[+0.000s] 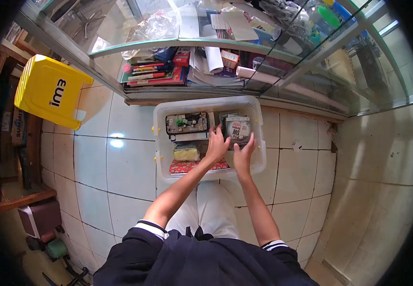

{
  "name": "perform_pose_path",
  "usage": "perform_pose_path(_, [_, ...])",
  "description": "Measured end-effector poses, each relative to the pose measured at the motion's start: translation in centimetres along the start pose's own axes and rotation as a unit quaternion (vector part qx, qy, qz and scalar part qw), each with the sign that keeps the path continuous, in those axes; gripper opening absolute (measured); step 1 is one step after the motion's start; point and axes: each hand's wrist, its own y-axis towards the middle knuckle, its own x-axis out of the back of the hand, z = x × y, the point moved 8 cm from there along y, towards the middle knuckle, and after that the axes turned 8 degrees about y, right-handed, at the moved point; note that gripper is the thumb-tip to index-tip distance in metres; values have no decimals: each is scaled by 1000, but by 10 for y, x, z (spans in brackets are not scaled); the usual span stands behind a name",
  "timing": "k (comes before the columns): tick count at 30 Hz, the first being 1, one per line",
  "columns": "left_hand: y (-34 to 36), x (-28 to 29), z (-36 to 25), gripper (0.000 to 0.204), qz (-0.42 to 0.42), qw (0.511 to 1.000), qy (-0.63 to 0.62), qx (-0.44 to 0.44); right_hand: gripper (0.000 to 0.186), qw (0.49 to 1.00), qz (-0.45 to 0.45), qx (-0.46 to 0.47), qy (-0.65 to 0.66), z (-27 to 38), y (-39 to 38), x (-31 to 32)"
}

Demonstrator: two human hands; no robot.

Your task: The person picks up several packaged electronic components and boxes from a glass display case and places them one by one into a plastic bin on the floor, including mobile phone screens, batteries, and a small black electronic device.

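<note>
A translucent plastic box with yellow clips stands on the floor before me. In its right half lies a square disc case, dark with a pale round face, apparently on top of other flat cases. My left hand is at its left side, fingers curled against the edge. From the near right corner, my right hand grips the same case with thumb and fingers. Left of it sit a black tray of small parts, a yellow wrapped bundle and a red flower-patterned item.
Beyond the box stands a glass display cabinet filled with papers, pens and plastic bags. A yellow plastic stool is at the left, near a wooden shelf. White floor tiles surround the box.
</note>
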Motion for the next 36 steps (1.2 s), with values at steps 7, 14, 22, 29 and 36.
perform_pose_path(7, [-1, -27, 2, 56, 146, 978, -133, 69, 66, 922, -101, -182, 325, -50, 4, -12])
perform_pose_path(14, [5, -41, 1, 62, 167, 981, -80, 60, 63, 972, -39, -148, 177, -30, 19, -14])
perform_pose_path(22, [-10, 5, -7, 59, 141, 983, -116, 37, 60, 974, -35, -145, 168, -30, 9, -9])
perform_pose_path(29, [-35, 106, 1, 61, 128, 989, -65, -19, 54, 992, 121, -24, 5, 4, 1, 17])
perform_pose_path(36, [-47, 205, -48, 55, 70, 983, -117, -124, 47, 964, 208, 161, 35, 139, 8, 51])
